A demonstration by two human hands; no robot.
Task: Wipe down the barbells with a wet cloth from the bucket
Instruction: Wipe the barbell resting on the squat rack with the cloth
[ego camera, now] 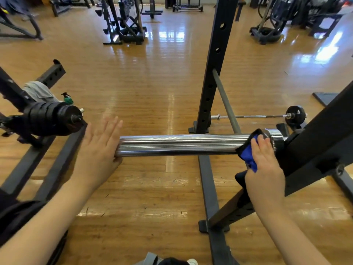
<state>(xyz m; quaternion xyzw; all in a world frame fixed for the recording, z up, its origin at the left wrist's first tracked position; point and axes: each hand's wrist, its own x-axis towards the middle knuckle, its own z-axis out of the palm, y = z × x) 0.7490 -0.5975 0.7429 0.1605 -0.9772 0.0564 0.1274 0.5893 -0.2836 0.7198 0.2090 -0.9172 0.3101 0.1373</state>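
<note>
One blue cloth (248, 155) gripped by right hand (264, 159) on barbell sleeve (177, 145); left hand (99, 148) fingers straight.

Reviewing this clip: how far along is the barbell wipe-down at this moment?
Done: nothing can be confirmed; the chrome barbell sleeve shines, but wiped stretches can't be told from unwiped. In hand: the right hand presses a blue cloth around the sleeve's inner end near the collar, while the open left hand steadies its outer end. Left: likely the second barbell on the floor behind. No bucket shows.
</note>
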